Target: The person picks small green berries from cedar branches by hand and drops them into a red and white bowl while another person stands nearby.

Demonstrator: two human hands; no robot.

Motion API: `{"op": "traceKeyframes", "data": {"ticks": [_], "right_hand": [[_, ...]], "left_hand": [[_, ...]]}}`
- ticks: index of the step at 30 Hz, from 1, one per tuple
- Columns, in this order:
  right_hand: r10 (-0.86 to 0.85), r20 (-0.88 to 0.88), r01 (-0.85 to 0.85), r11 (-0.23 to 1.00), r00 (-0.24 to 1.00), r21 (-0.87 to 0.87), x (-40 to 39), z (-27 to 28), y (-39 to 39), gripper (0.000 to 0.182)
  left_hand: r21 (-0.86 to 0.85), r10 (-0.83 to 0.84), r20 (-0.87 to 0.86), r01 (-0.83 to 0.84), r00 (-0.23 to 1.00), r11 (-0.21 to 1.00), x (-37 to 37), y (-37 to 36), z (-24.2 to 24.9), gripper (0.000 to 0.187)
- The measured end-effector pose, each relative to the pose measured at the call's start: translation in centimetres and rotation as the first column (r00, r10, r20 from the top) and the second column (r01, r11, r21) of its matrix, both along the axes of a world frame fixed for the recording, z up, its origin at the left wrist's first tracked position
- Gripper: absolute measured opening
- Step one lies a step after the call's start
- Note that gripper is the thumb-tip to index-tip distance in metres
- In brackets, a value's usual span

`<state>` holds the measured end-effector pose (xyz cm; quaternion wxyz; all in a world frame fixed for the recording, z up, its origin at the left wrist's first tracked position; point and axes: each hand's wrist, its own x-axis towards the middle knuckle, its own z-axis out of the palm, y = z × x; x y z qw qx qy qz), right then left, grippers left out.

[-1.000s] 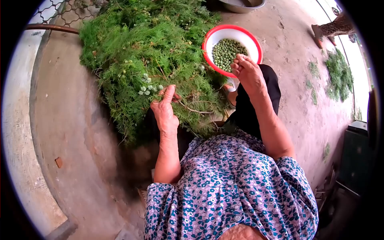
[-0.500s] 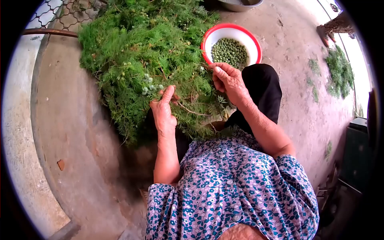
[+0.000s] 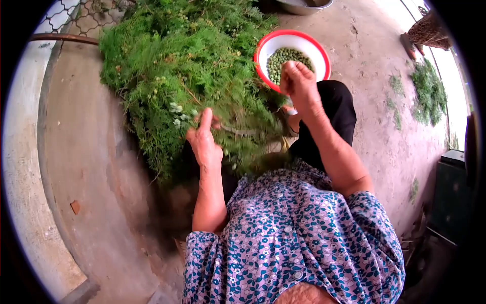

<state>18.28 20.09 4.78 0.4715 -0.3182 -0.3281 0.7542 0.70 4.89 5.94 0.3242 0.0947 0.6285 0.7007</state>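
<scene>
A large heap of feathery green branches (image 3: 167, 66) lies in front of me. My left hand (image 3: 205, 137) is closed round the stem of a leafy branch (image 3: 240, 130), which is blurred by motion. Pale round cones (image 3: 177, 115) show just left of that hand's fingertips. My right hand (image 3: 299, 83) is closed over the near edge of a white bowl (image 3: 316, 53) with a red rim; whatever its fingers hold, if anything, is hidden. Many small round green cones (image 3: 277, 62) lie in the bowl.
A metal basin (image 3: 304, 7) stands beyond the bowl. Another person's leg (image 3: 428, 33) shows at the upper right, near a smaller pile of greenery (image 3: 429, 91). A dark green box (image 3: 448, 195) is at the far right. My knee (image 3: 336, 109) is beside the bowl.
My right hand has moved from the bowl's lower left edge up and right over the bowl. The branch in my left hand has shifted and is blurred; the left hand has barely moved.
</scene>
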Motion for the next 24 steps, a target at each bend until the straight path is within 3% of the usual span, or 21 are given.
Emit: {"op": "traceKeyframes", "data": {"ticks": [1, 3, 5, 7, 8, 11, 13, 15, 17, 19, 21, 24], "right_hand": [[0.024, -0.130, -0.030, 0.999, 0.991, -0.044, 0.1, 0.2, -0.1, 0.009], [0.109, -0.234, -0.133, 0.987, 0.966, -0.088, 0.6, 0.8, -0.6, 0.011], [0.103, -0.251, -0.146, 0.976, 0.963, -0.161, 0.4, 2.3, -2.3, 0.008], [0.254, -0.326, -0.295, 0.952, 0.910, -0.082, 0.5, 0.9, -3.3, 0.009], [0.272, -0.152, -0.294, 0.945, 0.950, -0.144, 0.6, 0.6, -4.5, 0.014], [0.486, 0.046, -0.450, 0.837, 0.873, -0.310, -0.6, -0.4, -8.2, 0.020], [0.522, 0.074, -0.473, 0.818, 0.850, -0.327, -2.1, -1.2, -10.1, 0.019], [0.563, 0.161, -0.513, 0.815, 0.811, -0.268, -2.5, -2.3, -10.8, 0.020], [0.601, 0.396, -0.641, 0.766, 0.695, -0.038, -3.1, -3.3, -10.2, 0.025], [0.592, 0.459, -0.675, 0.737, 0.662, 0.023, -3.2, -3.2, -10.4, 0.031], [0.503, 0.535, -0.635, 0.768, 0.679, 0.084, -3.7, -2.3, -10.8, 0.032], [0.297, 0.658, -0.624, 0.703, 0.693, 0.341, -4.1, -4.6, -10.7, 0.029]], "left_hand": [[-0.012, 0.012, 0.002, -0.012, 1.000, 1.000, -0.1, 0.1, 0.5, 0.017], [-0.003, 0.199, 0.179, -0.202, 0.963, 0.979, -0.2, 1.1, 2.1, 0.019], [0.035, 0.181, 0.219, -0.194, 0.959, 0.980, -1.6, 1.4, 1.1, 0.016], [0.133, 0.202, 0.322, -0.256, 0.925, 0.957, -2.1, 1.5, 0.3, 0.012], [0.162, 0.203, 0.337, -0.269, 0.919, 0.949, -2.8, 1.8, -0.6, 0.010], [0.177, 0.198, 0.368, -0.278, 0.909, 0.944, -2.5, 1.9, -0.8, 0.010], [0.181, 0.204, 0.417, -0.300, 0.886, 0.936, -2.4, 2.5, -0.4, 0.010], [0.188, 0.151, 0.433, -0.253, 0.889, 0.949, -2.7, 2.3, -1.8, 0.009], [0.192, 0.150, 0.435, -0.254, 0.888, 0.948, -1.8, 2.4, -0.4, 0.010], [0.139, 0.174, 0.425, -0.254, 0.888, 0.957, -1.6, 2.4, -0.3, 0.010], [0.129, 0.173, 0.437, -0.251, 0.883, 0.959, -1.5, 2.5, -0.2, 0.010], [0.116, 0.175, 0.456, -0.254, 0.872, 0.960, -1.5, 2.6, -1.0, 0.009]]}}
